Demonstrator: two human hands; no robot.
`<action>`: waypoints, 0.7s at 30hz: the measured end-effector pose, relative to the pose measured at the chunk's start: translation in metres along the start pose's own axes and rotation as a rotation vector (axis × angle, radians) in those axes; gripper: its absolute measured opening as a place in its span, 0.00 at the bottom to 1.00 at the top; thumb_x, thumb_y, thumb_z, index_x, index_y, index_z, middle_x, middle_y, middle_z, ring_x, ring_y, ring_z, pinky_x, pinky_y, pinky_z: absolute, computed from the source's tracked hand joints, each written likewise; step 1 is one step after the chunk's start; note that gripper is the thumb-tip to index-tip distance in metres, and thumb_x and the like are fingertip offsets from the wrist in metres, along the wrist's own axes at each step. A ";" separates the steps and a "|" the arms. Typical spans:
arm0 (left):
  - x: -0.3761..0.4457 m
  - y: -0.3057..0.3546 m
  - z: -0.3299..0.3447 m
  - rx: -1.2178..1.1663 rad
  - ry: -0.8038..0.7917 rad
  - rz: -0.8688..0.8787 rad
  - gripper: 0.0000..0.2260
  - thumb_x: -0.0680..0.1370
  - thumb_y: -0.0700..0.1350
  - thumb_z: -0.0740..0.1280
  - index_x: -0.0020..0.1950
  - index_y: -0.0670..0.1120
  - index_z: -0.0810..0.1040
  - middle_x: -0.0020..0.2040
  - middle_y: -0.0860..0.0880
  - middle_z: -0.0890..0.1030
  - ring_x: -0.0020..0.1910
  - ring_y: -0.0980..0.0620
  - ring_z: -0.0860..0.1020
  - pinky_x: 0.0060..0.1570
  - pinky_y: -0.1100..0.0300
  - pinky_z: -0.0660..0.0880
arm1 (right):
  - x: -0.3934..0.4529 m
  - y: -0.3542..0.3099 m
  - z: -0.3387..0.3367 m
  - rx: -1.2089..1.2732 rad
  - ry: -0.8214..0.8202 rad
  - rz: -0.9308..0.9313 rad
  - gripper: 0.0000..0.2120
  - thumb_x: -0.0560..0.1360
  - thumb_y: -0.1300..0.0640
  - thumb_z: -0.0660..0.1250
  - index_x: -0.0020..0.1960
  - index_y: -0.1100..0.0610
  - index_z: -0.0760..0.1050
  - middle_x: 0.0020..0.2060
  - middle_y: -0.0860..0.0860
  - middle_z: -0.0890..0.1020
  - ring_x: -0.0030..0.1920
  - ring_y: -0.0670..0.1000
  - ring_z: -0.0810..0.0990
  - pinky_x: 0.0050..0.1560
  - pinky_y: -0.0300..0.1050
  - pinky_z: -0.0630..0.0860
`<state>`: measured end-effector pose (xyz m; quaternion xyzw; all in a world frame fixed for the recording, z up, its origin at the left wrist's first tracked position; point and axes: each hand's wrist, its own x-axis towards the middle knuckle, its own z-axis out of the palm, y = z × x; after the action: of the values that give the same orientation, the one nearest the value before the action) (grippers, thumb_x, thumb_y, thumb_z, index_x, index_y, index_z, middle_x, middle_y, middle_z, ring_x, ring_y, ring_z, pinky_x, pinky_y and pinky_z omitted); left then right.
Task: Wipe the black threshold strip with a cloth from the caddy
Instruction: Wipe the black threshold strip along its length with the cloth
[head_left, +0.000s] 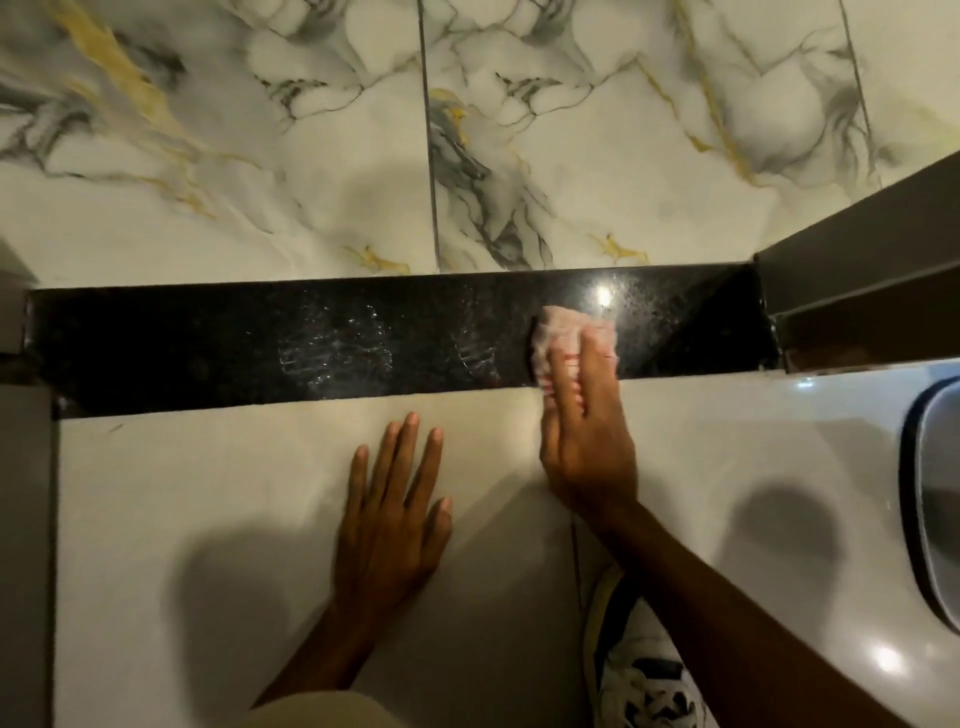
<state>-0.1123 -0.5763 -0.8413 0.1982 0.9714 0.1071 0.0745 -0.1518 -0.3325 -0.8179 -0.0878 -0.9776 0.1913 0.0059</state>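
The black threshold strip (260, 343) runs left to right across the floor, glossy, with wet smears near its middle. My right hand (584, 441) lies flat on a white cloth with red stripes (558, 332), pressing it onto the strip's right part. The cloth bunches out beyond my fingertips. Flat on the pale tile just in front of the strip rests my left hand (395, 514), fingers spread and holding nothing. No caddy is in view.
Marbled white and gold tiles (311, 156) lie beyond the strip. A dark door frame (857, 260) stands at the right end, another frame post (15, 322) at the left. A grey-rimmed container (930, 493) sits at the right edge. My shoe (639, 675) is below.
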 end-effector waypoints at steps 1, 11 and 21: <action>0.000 -0.001 0.000 0.004 -0.002 -0.016 0.32 0.84 0.56 0.56 0.88 0.46 0.60 0.88 0.40 0.59 0.87 0.38 0.59 0.86 0.38 0.52 | 0.006 0.001 0.001 -0.036 0.047 0.086 0.29 0.87 0.57 0.61 0.86 0.58 0.59 0.87 0.61 0.56 0.88 0.62 0.54 0.84 0.63 0.67; -0.007 -0.009 0.002 0.029 0.021 -0.071 0.32 0.85 0.54 0.57 0.88 0.44 0.60 0.88 0.39 0.59 0.87 0.39 0.59 0.85 0.36 0.56 | 0.023 -0.064 0.036 -0.009 -0.014 -0.359 0.27 0.89 0.51 0.58 0.86 0.56 0.60 0.87 0.60 0.57 0.89 0.59 0.52 0.87 0.60 0.61; -0.032 -0.041 0.006 0.016 0.081 -0.195 0.32 0.87 0.58 0.53 0.90 0.51 0.54 0.91 0.42 0.52 0.90 0.42 0.51 0.88 0.39 0.46 | 0.071 -0.079 0.042 -0.062 0.072 -0.026 0.29 0.90 0.47 0.53 0.88 0.56 0.54 0.88 0.60 0.54 0.88 0.60 0.52 0.89 0.58 0.55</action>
<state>-0.0972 -0.6248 -0.8540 0.0990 0.9891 0.0994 0.0438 -0.2375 -0.4081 -0.8290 -0.0820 -0.9833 0.1574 0.0407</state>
